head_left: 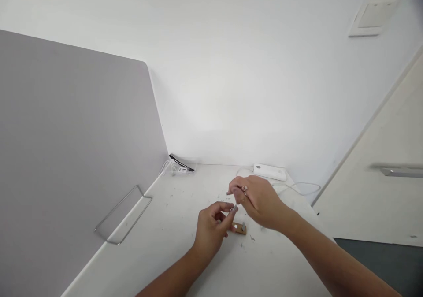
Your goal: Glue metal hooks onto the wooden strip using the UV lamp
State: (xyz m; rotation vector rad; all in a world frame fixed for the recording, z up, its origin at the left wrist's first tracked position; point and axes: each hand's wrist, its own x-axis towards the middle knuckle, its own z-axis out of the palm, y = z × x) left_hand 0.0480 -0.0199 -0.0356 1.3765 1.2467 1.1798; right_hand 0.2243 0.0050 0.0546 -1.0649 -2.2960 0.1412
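Note:
My left hand (211,227) is closed in a pinch, thumb against forefinger. At those fingertips shows a tiny pale piece (235,208), too small to name. Just above and to the right, my right hand (259,200) is curled shut, its fingertips close to the same piece. A small shiny end (244,188) sticks out between its fingers; the rest of that item is hidden. Below the hands, a small brown block (239,229) lies on the white tabletop (165,248), partly behind my left fingers. A white spot and a short grey upright part show on it.
Dark bits (252,238) are scattered around the block. At the back right lies a white power bank (269,172) with a cable (307,193). A clear tray (190,161) sits in the back left corner. A wire rack (124,220) juts from the grey partition (76,147).

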